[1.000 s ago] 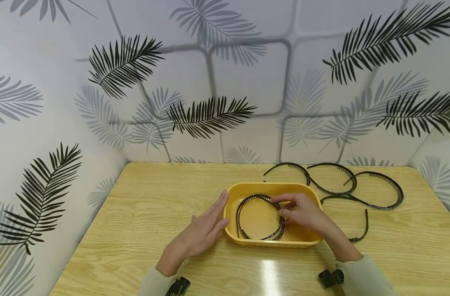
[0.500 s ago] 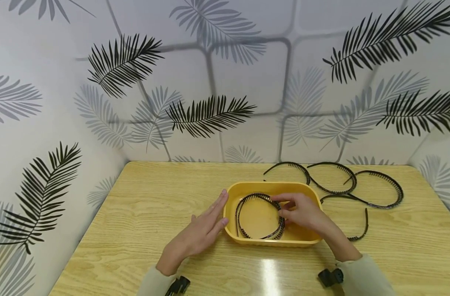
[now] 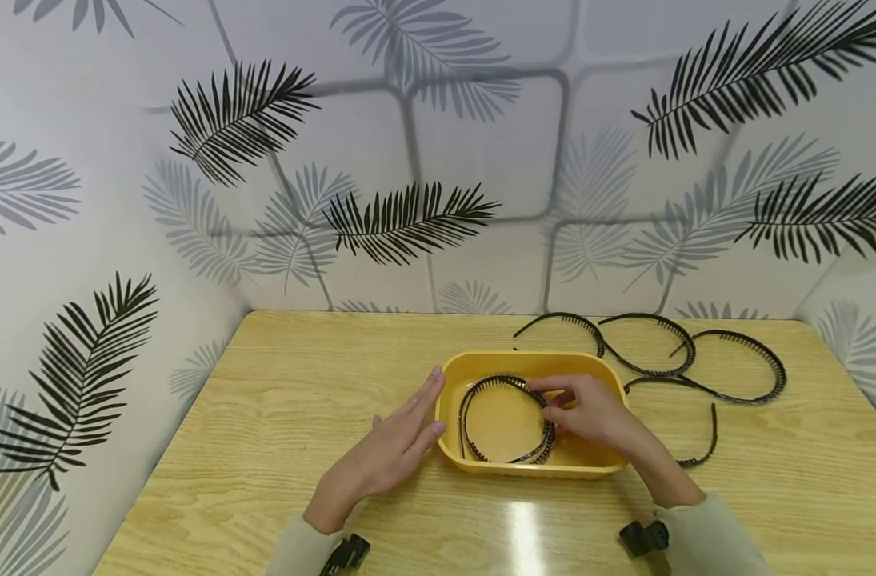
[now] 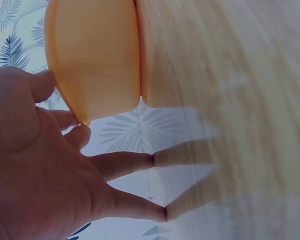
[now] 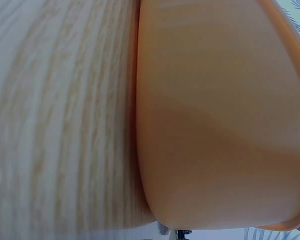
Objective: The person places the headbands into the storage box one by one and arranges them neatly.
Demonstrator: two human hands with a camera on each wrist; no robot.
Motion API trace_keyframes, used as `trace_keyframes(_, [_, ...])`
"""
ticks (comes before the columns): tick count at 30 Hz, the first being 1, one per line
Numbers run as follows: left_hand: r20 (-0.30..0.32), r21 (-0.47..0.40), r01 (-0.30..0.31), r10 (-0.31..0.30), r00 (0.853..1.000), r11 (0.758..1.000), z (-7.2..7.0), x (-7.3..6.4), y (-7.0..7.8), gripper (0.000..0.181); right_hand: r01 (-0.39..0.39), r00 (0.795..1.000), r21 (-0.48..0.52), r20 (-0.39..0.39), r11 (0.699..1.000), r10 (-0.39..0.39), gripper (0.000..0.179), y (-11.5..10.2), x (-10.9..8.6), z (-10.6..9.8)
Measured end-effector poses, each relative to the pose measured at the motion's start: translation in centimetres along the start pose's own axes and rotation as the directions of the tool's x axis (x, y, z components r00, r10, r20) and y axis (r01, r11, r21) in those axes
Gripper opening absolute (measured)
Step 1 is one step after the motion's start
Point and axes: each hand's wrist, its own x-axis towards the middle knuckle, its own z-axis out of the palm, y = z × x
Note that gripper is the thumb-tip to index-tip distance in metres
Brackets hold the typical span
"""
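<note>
A yellow plastic basin (image 3: 531, 470) stands on the wooden table. Inside its left part, overlapping black toothed headbands (image 3: 466, 412) form a ring. My right hand (image 3: 589, 412) reaches in over the right end and pinches the ring's right side between thumb and fingers. My left hand (image 3: 390, 448) rests against the basin's left end with its fingers extended. In the left wrist view, the thumb and nearer fingers of that hand (image 4: 55, 175) touch the basin's rim, while two other fingertips meet the tabletop. The right wrist view shows only the basin's outer wall (image 5: 215, 125), hiding the right hand.
Several more black headbands lie behind and right of the basin, among them a far-right one (image 3: 778, 376), a back one (image 3: 654, 317) and one partly hidden by the right forearm (image 3: 714, 436). A leaf-patterned wall (image 3: 481, 264) borders the table's back edge.
</note>
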Motion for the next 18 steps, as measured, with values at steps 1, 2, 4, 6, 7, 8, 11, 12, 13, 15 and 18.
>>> trace_keyframes(1, [0.001,-0.001,0.003,-0.003,1.0,1.0,-0.02,0.0,0.03,0.065,0.003,1.0,-0.008,0.004,1.0,-0.003,0.039,0.0,0.02,0.01])
trace_keyframes(2, [0.002,-0.002,0.004,-0.004,1.0,1.0,-0.03,0.02,0.05,0.065,0.006,1.0,-0.016,0.007,1.0,-0.006,0.039,0.0,0.04,0.04])
trace_keyframes(4, [0.003,-0.001,0.007,-0.007,1.0,1.0,-0.04,0.0,0.07,0.065,0.012,1.0,-0.037,0.016,0.999,-0.012,0.04,-0.01,0.09,0.09])
trace_keyframes(6, [0.005,0.002,0.012,-0.012,1.0,1.0,-0.05,-0.03,0.09,0.065,0.023,1.0,-0.065,0.021,0.998,-0.021,0.039,-0.05,0.11,0.12])
trace_keyframes(7, [0.005,0.004,0.013,-0.013,1.0,1.0,-0.04,-0.02,0.08,0.065,0.025,0.999,-0.075,0.023,0.997,-0.023,0.039,-0.06,0.11,0.13])
trace_keyframes(8, [0.005,0.005,0.012,-0.012,1.0,1.0,-0.03,-0.02,0.07,0.065,0.025,0.999,-0.081,0.024,0.996,-0.023,0.039,-0.09,0.1,0.13])
trace_keyframes(11, [0.005,0.005,0.012,-0.012,1.0,1.0,-0.02,-0.03,0.04,0.065,0.021,1.0,-0.083,0.022,0.996,-0.019,0.039,-0.15,0.06,0.13])
trace_keyframes(12, [0.004,0.005,0.01,-0.01,1.0,1.0,-0.01,-0.02,0.03,0.065,0.019,1.0,-0.082,0.02,0.996,-0.017,0.039,-0.15,0.04,0.14])
trace_keyframes(13, [0.003,0.005,0.008,-0.008,1.0,1.0,-0.02,-0.02,0.01,0.065,0.016,1.0,-0.079,0.018,0.997,-0.014,0.039,-0.16,0.05,0.13])
trace_keyframes(15, [0.003,0.003,0.007,-0.007,1.0,1.0,-0.05,-0.03,0.0,0.065,0.008,1.0,-0.075,0.012,0.997,-0.008,0.038,-0.17,0.06,0.11])
trace_keyframes(18, [0.001,0.003,0.006,-0.006,1.0,1.0,-0.08,-0.03,0.01,0.065,-0.009,1.0,-0.065,-0.003,0.998,0.009,0.037,-0.17,0.09,0.09])
